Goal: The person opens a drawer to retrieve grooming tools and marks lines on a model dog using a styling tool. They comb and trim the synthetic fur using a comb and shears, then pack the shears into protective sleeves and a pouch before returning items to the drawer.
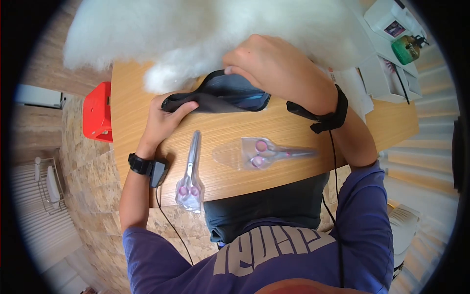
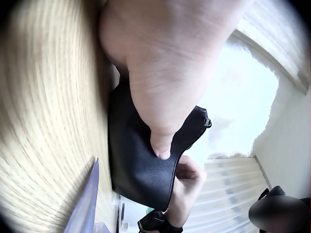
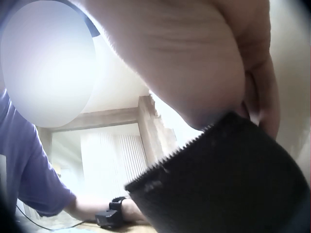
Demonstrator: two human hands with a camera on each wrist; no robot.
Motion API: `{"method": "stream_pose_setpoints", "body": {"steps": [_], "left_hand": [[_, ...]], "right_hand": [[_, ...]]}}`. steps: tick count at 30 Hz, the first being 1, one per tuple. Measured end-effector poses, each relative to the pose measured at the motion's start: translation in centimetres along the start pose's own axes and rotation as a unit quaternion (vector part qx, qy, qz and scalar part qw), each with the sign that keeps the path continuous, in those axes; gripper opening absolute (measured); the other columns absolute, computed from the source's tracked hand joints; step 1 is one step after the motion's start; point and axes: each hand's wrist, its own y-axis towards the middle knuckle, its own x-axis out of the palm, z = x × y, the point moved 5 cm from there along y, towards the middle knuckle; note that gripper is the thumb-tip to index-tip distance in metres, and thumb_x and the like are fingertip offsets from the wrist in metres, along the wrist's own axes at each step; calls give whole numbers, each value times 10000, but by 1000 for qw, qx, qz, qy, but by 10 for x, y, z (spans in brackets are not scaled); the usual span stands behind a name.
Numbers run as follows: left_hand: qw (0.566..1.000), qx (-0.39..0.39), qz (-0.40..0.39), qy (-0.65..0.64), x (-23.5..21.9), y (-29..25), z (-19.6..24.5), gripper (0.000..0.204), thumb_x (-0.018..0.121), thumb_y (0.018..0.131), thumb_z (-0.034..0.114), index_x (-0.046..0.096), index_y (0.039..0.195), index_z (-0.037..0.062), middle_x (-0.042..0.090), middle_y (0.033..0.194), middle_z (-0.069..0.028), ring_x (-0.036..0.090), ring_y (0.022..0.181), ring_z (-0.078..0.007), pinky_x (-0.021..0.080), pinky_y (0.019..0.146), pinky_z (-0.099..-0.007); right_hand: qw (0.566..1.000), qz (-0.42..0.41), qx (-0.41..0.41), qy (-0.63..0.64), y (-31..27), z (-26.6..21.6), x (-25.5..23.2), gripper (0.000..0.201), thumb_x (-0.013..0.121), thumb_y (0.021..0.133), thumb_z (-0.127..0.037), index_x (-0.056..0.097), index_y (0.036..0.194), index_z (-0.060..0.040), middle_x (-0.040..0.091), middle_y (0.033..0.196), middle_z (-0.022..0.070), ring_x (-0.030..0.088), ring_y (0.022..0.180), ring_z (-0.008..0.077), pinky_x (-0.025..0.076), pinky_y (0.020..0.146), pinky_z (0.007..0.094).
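Observation:
A black zippered case point(image 1: 210, 102) with a leathery outside is spread wide at its mouth above the table, and its lining shows in the head view. My left hand point(image 1: 165, 120) holds its left end, the thumb lying on the near wall. At the far edge my right hand point(image 1: 267, 61) grips the rim; zipper teeth show along the case point(image 3: 228, 174) in the right wrist view. Nearer my body lie two pairs of scissors with pink finger rings in clear plastic sleeves: one pair of scissors point(image 1: 190, 169) points away from me, the other scissors point(image 1: 281, 153) point right.
A big mass of white fluffy fur point(image 1: 142, 34) fills the far side of the wooden table point(image 1: 129, 110). A white organizer box point(image 1: 377, 78), a green pump bottle point(image 1: 404, 50) and a white jug point(image 1: 384, 22) stand at the right. A red stool point(image 1: 95, 112) is beyond the left edge.

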Motion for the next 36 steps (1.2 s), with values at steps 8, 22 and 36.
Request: {"method": "stream_pose_setpoints", "body": {"steps": [8,22,36], "left_hand": [[1000,15,6,-5,2,1,-1,202,793,916,103,737,1021,-61,724,817,-27,579,742,-66,500,688,-247],[998,-23,36,56,-3,-2,-6,229,741,953,101,735,1118,-57,753,1038,-47,658,944,-130,514,895,-287],[999,-11,46,15,-1,3,-17,235,757,952,113,735,1117,-52,748,1029,-23,627,931,-92,501,881,-260]], "right_hand": [[984,158,16,79,-6,-7,-65,160,647,945,-150,712,949,-4,688,750,169,659,632,339,519,610,404],[997,48,43,-52,-62,-23,-125,174,706,871,-182,717,965,-37,706,858,134,673,809,318,524,686,420],[965,261,13,-25,-91,26,-66,296,673,934,-122,650,1229,-122,685,1076,79,627,983,261,510,867,353]]}}
